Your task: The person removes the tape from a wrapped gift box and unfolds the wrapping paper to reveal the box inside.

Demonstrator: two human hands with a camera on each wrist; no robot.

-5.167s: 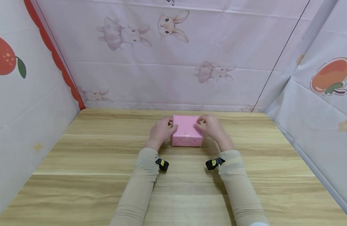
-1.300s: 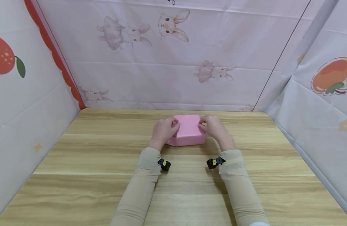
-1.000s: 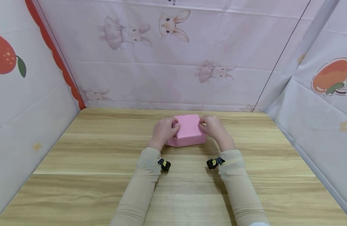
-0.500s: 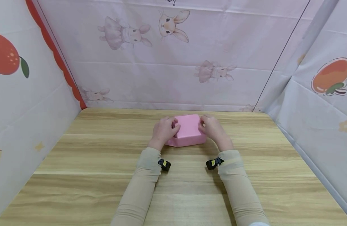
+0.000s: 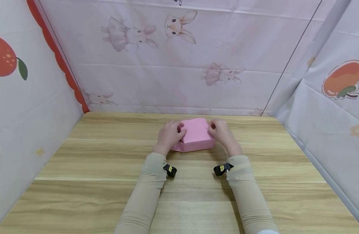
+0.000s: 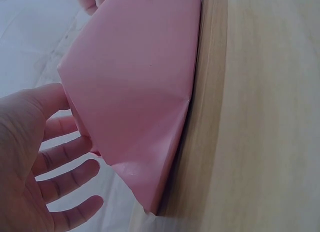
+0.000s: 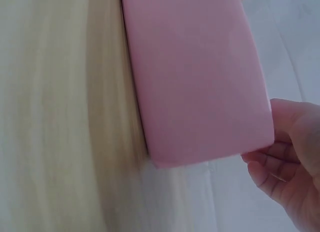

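Observation:
A box wrapped in pink paper [image 5: 196, 130] sits near the table's far edge, a long plain side facing me. My left hand [image 5: 168, 136] holds its left end, thumb along the top edge and fingers at the end folds. In the left wrist view a pointed paper flap [image 6: 145, 179] sticks out from that end, while the lower fingers of the left hand [image 6: 45, 157] spread apart. My right hand [image 5: 222, 132] grips the upper right edge between thumb and curled fingers. The right wrist view shows the right hand [image 7: 295, 157] at the smooth corner; the box hides some fingertips.
The wood-grain table [image 5: 194, 195] extends around the box on all sides. Behind it hangs a pale cloth wall [image 5: 167, 87] printed with rabbits; white printed side sheets [image 5: 328, 123] enclose left and right. A black strap camera [image 5: 169, 170] sits on each wrist.
Since about five seconds ago the box has been turned: a folded end faced me before, now a long side does, with a flap out at left. Lately my right hand shifted slightly right.

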